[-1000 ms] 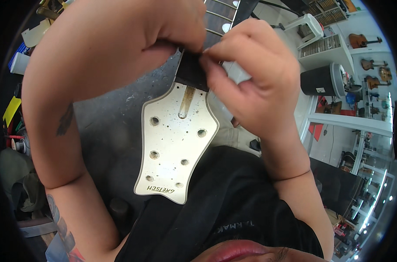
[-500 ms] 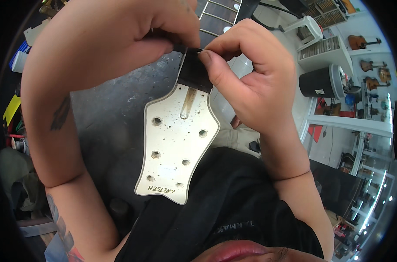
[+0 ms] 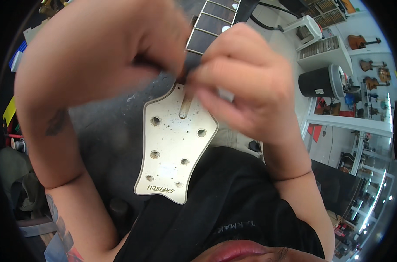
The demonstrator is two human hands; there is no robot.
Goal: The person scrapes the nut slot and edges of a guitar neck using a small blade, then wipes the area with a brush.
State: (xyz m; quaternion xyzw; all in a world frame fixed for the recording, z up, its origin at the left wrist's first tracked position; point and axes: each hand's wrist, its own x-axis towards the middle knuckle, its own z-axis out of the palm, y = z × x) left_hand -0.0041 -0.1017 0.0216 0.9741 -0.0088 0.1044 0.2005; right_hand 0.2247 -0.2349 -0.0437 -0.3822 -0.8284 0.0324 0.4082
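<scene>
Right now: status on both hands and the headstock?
Left hand and right hand pinch together at the top of the white headstock. Tuner holes bare. Fingers hide the contact spot.

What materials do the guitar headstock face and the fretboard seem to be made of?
Headstock: probably painted or plastic-faced wood, glossy off-white, speckled with dark marks, with empty tuner holes.
Fretboard: likely dark brown wood, matte, crossed by shiny metal frets with pale dot inlays.
</scene>
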